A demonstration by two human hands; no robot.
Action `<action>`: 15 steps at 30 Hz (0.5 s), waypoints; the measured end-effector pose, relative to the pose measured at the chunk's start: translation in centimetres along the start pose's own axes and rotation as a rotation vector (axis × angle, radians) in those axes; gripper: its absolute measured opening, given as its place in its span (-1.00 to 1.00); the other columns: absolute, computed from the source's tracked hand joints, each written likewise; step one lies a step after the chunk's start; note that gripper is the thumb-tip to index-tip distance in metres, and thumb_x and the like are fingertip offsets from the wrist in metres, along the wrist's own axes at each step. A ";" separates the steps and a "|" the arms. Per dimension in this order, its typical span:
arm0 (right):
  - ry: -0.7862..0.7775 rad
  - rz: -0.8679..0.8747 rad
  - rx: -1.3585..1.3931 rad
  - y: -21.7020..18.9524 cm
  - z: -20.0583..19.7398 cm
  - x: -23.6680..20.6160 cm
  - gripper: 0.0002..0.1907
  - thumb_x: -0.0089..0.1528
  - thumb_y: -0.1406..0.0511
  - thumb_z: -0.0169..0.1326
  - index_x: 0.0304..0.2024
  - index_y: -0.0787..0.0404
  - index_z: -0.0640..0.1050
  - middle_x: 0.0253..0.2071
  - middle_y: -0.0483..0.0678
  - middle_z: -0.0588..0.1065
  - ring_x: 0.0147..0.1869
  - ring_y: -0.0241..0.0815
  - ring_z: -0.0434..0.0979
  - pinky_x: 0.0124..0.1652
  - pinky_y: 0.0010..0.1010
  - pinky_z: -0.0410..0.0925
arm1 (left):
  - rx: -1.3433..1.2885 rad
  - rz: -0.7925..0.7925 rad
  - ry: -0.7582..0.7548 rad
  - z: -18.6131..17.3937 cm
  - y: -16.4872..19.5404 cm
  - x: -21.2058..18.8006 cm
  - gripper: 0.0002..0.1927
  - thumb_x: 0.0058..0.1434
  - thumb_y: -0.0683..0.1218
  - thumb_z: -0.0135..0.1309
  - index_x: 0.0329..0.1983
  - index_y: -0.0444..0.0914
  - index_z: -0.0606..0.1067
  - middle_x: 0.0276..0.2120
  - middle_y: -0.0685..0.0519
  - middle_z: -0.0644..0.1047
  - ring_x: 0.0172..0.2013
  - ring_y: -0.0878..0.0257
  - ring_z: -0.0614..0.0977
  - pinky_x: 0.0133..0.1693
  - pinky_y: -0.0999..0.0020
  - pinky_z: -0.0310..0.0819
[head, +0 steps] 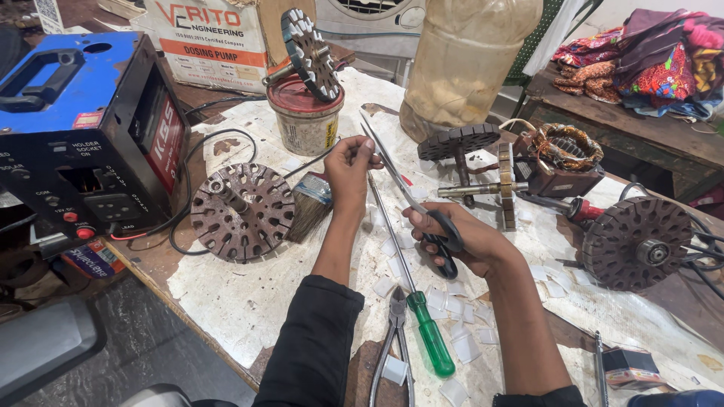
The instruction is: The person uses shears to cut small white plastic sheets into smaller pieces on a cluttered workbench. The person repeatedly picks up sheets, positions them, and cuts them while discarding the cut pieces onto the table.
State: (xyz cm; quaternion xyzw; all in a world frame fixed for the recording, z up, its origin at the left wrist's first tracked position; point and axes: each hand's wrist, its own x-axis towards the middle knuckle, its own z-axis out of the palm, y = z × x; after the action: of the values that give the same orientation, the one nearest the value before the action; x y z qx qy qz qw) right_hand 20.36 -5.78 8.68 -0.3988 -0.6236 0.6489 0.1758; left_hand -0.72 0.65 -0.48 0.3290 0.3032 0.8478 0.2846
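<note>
My right hand (460, 241) grips black-handled scissors (407, 188), the long blades pointing up and left toward my left hand (348, 167). My left hand pinches a small thin piece at its fingertips, right by the blade tips; what the piece is I cannot tell. Under both hands lie several small white cut strips (452, 301) on the paper-covered bench (249, 301). A green-handled screwdriver (430, 339) and pliers (394, 339) lie between my forearms.
A round slotted rotor (241, 212) and a paintbrush (311, 203) lie left of my left hand. A blue and black welding machine (83, 128) stands far left. A tin can (305, 120), a big plastic bottle (467, 60), motor shafts (483, 185) and another rotor (637, 243) ring the bench.
</note>
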 end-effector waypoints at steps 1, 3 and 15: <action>0.002 0.003 0.009 0.1 0.0 0.1 -0.47 0.12 0.00 0.27 -0.13 0.28 0.50 -0.40 -0.18 0.38 -0.48 -0.44 0.35 -0.61 -0.56 0.28 | 0.006 -0.004 0.009 0.0 0.0 0.0 -0.86 0.32 -0.20 0.16 -0.18 -0.42 0.52 -0.39 0.03 0.57 -0.43 0.36 0.61 -0.36 0.43 0.63; 0.007 0.010 0.026 0.2 -0.1 0.1 -0.46 0.09 0.00 0.29 -0.12 0.27 0.50 -0.39 -0.16 0.39 -0.47 -0.43 0.36 -0.61 -0.56 0.28 | 0.017 -0.011 0.027 0.0 0.1 0.0 -0.86 0.33 -0.19 0.15 -0.17 -0.41 0.52 -0.39 0.04 0.56 -0.42 0.37 0.61 -0.36 0.44 0.63; -0.006 -0.013 0.052 0.0 0.3 0.0 -0.40 0.12 -0.01 0.30 -0.08 0.32 0.47 -0.41 -0.19 0.34 -0.48 -0.43 0.33 -0.60 -0.56 0.26 | 0.022 -0.047 -0.091 0.2 0.1 -0.2 -0.83 0.35 -0.16 0.16 -0.19 -0.41 0.54 -0.40 0.07 0.53 -0.45 0.40 0.54 -0.39 0.43 0.61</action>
State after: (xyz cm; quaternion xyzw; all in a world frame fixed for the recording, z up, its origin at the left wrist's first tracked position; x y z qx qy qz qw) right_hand 20.16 -5.95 8.69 -0.3882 -0.6095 0.6651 0.1884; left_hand -0.49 0.50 -0.33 0.3629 0.3068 0.8217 0.3145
